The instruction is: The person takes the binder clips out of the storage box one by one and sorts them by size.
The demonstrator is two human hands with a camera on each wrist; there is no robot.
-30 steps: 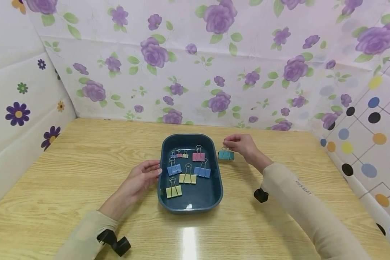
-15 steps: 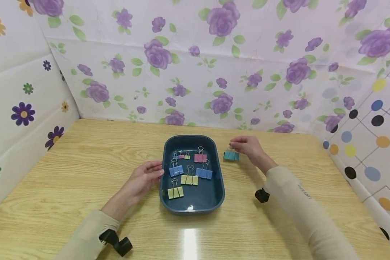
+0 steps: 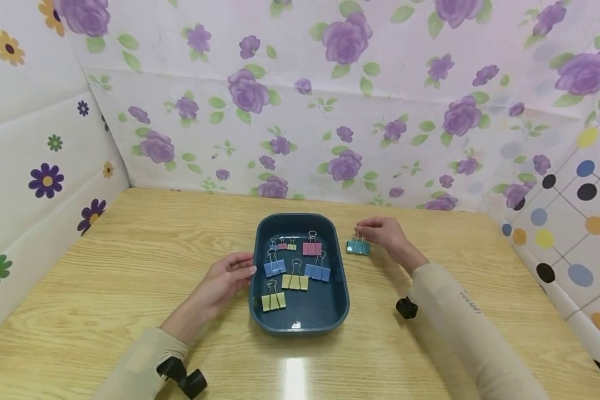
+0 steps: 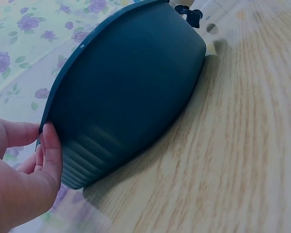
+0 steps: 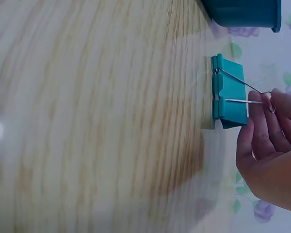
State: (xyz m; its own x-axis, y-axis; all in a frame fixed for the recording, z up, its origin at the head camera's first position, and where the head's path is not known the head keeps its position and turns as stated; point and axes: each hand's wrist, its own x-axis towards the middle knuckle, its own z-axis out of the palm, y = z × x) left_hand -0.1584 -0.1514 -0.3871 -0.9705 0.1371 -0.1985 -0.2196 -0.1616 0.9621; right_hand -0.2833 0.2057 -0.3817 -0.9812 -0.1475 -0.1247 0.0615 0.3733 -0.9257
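A dark blue tray stands on the wooden table, several binder clips lying inside. My left hand pinches the tray's left rim between thumb and fingers, as the left wrist view shows up close. To the right of the tray, a teal binder clip is by its wire handles in the fingertips of my right hand. In the right wrist view the teal clip is upright, its wire loop pinched by thumb and fingers. Whether its base touches the table I cannot tell.
Inside the tray are a pink clip, a yellow clip, a blue clip and several others, grouped toward the back and left. A floral cloth hangs behind the table, and patterned cloths stand at both sides.
The right hand and teal clip have shifted slightly right, away from the tray. The whole head view has also drifted a little. The left hand stays on the rim.
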